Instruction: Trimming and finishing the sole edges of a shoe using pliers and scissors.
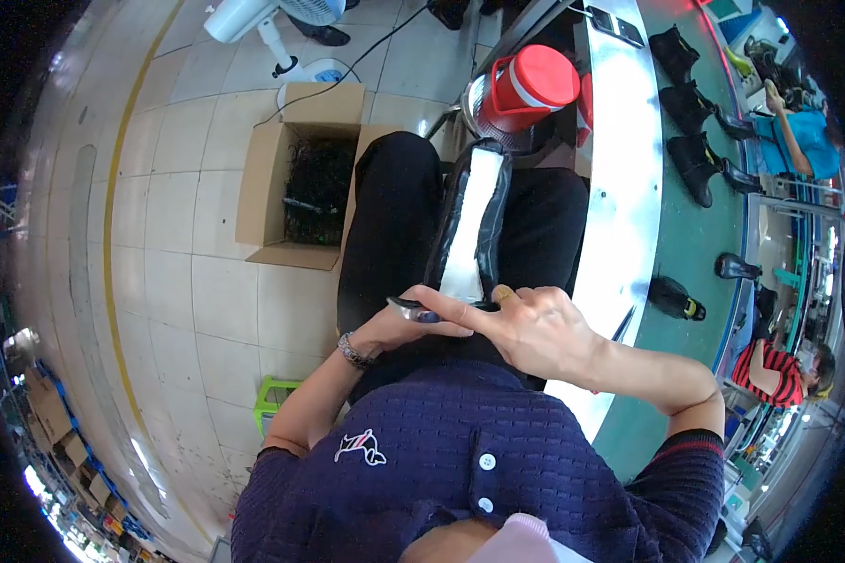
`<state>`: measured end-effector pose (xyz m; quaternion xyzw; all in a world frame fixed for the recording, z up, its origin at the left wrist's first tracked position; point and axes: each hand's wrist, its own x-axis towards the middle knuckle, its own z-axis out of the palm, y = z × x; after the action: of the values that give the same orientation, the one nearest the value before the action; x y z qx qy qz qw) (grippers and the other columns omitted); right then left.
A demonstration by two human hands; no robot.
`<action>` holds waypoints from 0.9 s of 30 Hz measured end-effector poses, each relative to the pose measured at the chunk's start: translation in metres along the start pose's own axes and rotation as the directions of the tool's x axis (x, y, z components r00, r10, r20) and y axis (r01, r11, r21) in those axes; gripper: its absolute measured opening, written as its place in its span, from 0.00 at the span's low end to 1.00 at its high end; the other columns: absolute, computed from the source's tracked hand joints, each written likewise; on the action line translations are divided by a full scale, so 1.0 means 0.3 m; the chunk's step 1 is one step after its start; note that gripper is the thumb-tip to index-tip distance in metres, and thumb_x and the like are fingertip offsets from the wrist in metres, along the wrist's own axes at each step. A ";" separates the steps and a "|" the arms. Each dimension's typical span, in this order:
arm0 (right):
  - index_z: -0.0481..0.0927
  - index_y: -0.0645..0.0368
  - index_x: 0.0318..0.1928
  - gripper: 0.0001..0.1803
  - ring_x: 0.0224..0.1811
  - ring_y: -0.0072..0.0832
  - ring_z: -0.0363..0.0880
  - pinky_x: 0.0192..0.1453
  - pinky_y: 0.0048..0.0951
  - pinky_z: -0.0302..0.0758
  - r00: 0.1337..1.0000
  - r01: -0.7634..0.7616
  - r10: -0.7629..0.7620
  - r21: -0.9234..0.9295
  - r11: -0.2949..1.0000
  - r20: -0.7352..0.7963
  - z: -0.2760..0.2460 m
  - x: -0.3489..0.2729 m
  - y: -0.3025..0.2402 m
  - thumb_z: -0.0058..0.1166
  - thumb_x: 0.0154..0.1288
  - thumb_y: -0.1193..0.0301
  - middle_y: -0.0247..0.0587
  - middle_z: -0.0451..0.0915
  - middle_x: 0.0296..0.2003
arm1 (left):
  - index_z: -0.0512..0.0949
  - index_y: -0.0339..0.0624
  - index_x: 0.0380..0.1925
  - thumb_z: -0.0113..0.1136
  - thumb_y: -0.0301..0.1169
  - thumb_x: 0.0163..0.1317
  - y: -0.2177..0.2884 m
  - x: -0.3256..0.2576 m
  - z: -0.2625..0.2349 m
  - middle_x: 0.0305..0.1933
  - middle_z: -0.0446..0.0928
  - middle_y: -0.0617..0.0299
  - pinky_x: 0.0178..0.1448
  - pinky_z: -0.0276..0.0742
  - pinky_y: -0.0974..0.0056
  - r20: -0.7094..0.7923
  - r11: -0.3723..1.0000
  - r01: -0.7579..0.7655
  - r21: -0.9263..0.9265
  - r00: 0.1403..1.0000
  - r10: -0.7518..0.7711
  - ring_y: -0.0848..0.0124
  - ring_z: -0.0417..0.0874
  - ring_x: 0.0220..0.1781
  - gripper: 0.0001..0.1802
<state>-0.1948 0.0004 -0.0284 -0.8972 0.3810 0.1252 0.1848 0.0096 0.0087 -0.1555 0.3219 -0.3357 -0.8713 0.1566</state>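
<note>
Across my lap lies a black shoe upper (470, 225) with a long white strip facing up and wrinkled black material along its sides. My right hand (546, 330) is closed at the shoe's near end, its index finger stretched leftward and a yellowish band round one finger. Just to the left, my left hand (406, 328) is closed round a small dark tool (411, 308) with a shiny part. The right index finger crosses over the left fingers, partly hiding them and the tool.
An open cardboard box (261, 202) with dark contents stands left of my knees. A red jug (535, 80) sits ahead on a stool. Along my right runs a metal bench edge (620, 178), then a green conveyor (681, 230) with black shoes. A white fan (272, 38) stands ahead.
</note>
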 end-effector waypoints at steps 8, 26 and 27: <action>0.53 0.38 0.74 0.37 0.22 0.43 0.82 0.27 0.40 0.80 0.942 -0.218 0.290 0.350 0.911 -0.168 0.028 -0.022 0.148 0.53 0.68 0.66 0.48 0.81 0.24 | 0.41 0.53 0.76 0.65 0.30 0.62 0.074 0.146 -0.083 0.63 0.69 0.60 0.65 0.70 0.61 -0.038 0.959 -0.024 -0.282 0.999 0.014 0.70 0.73 0.61 0.50; 0.45 0.40 0.76 0.39 0.20 0.43 0.82 0.24 0.41 0.81 0.774 -0.252 0.508 0.552 0.795 -0.378 0.058 -0.122 0.077 0.50 0.70 0.65 0.50 0.83 0.28 | 0.68 0.46 0.64 0.43 0.66 0.66 0.145 0.247 0.051 0.56 0.78 0.61 0.61 0.74 0.63 -0.157 0.894 -0.061 -0.443 0.988 -0.010 0.72 0.80 0.54 0.41; 0.45 0.42 0.76 0.40 0.21 0.44 0.82 0.24 0.42 0.79 0.705 -0.238 0.503 0.502 0.832 -0.500 0.057 -0.094 0.095 0.51 0.70 0.66 0.51 0.82 0.25 | 0.68 0.46 0.64 0.43 0.67 0.66 0.156 0.245 0.060 0.56 0.78 0.61 0.61 0.74 0.63 -0.181 0.888 -0.078 -0.454 0.983 -0.006 0.72 0.80 0.54 0.41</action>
<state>-0.2362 0.0073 -0.0403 -0.7322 0.6133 -0.2180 0.2006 -0.0544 -0.0522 -0.1467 0.3458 -0.1109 -0.8907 0.2736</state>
